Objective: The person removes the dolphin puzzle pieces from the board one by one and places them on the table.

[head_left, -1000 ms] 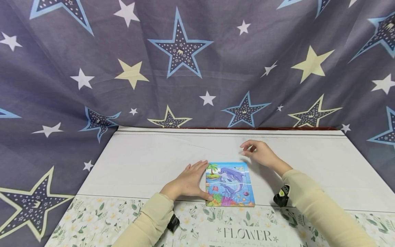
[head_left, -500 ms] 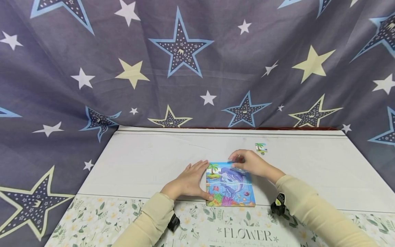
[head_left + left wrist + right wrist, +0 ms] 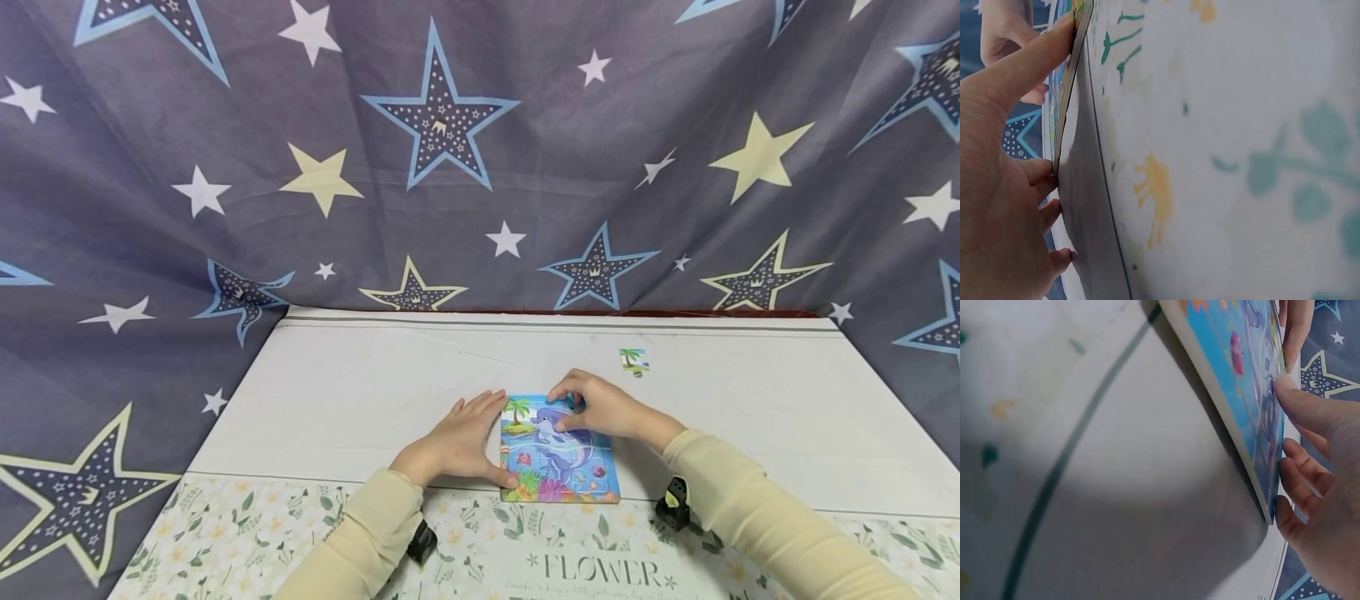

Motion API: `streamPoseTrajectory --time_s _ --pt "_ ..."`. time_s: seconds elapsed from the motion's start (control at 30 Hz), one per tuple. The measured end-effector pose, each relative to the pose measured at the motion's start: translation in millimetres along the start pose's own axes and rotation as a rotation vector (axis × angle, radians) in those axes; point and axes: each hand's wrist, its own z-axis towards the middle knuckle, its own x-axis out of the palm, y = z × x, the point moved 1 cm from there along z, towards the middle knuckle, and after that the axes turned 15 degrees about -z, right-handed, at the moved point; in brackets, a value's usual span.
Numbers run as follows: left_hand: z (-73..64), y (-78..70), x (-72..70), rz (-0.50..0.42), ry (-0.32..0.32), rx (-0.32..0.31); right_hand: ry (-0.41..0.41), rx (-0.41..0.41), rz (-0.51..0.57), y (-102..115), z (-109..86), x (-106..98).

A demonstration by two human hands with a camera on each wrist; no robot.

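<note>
A square jigsaw puzzle (image 3: 525, 458) with a purple dolphin picture lies flat on the table. Its left side is held by my left hand (image 3: 453, 442), thumb on the lower left corner and fingertips at the upper left corner. The left wrist view has that thumb (image 3: 1041, 59) lying over the board's edge. My right hand (image 3: 600, 406) reaches over the upper right of the picture, thumb on the dolphin and index fingertip near the back edge. In the right wrist view its other fingers (image 3: 1304, 478) curl by the board's edge. I cannot tell whether it pinches a piece.
One loose puzzle piece (image 3: 634, 360) with a palm tree lies on the white tabletop (image 3: 360, 392) behind the right hand. A floral cloth (image 3: 240, 533) with the word FLOWER covers the front. Dark star-patterned fabric (image 3: 450, 208) hangs behind and at both sides.
My right hand has moved left and toward me, from behind the puzzle onto its upper part, uncovering the loose palm-tree piece. The left hand and the puzzle stay in place.
</note>
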Motion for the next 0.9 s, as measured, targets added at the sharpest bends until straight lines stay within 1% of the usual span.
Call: streamPoseTrajectory --time_s 0.3,0.63,0.9 --pt "0.1 -0.3 0.1 0.004 0.001 -0.001 0.042 0.03 0.008 4.9 0.9 0.8" --pt "1.0 -1.2 -0.5 0.011 0.001 0.001 0.011 0.02 -0.031 3.5 5.0 3.6" --pt "1.2 -1.7 -1.1 -0.001 0.002 0.002 -0.017 0.015 -0.047 7.3 5.5 5.2"
